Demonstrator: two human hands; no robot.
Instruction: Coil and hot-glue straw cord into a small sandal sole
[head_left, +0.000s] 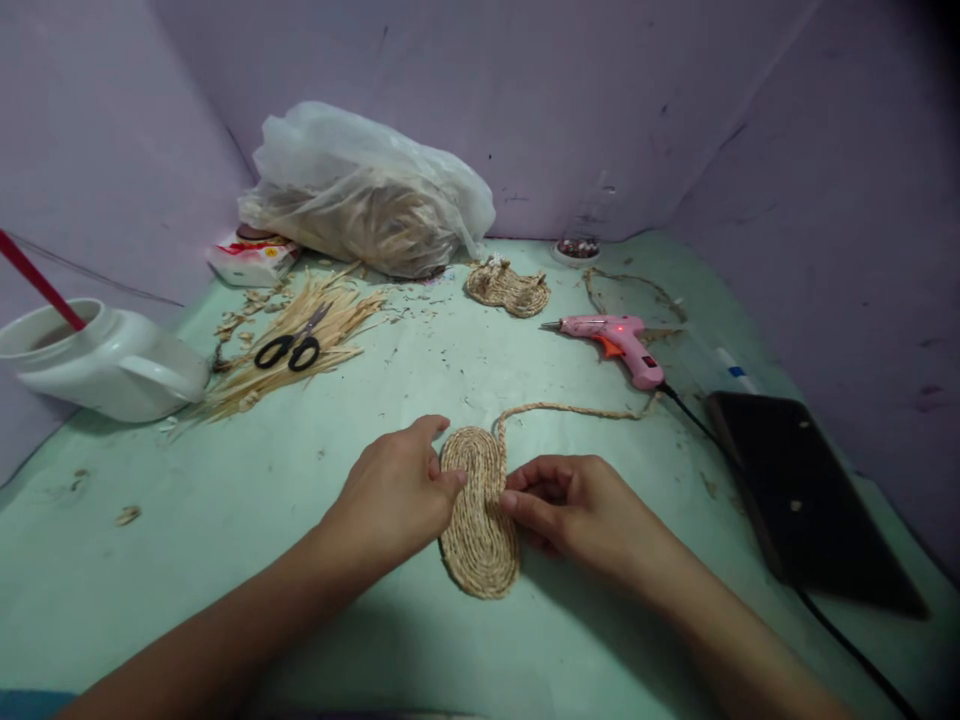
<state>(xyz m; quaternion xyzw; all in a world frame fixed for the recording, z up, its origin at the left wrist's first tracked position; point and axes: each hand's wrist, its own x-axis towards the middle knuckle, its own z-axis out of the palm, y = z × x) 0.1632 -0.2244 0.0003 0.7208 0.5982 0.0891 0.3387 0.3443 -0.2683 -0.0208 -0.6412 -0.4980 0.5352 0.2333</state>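
Observation:
A small sole-shaped mat [480, 545], coiled from braided straw cord, lies flat on the table in front of me. At its left edge, my left hand [401, 490] holds it, with the thumb laid on top and the index finger stretched past the rim. On the other side, my right hand [570, 500] is closed, thumb and fingers pinching the mat's right edge where the outer cord runs. From the top right of the coil, a loose tail of braided cord [570, 408] bends off to the right. The right hand's lower fingers are partly hidden.
A pink glue gun [611, 335], its switch lit red, lies to the right by a dark tablet-like slab [810, 490]. Behind are another woven piece [510, 290] and a plastic bag [367, 200]. Scissors [300, 350] rest on straw strips [330, 305] near a white jug [112, 370].

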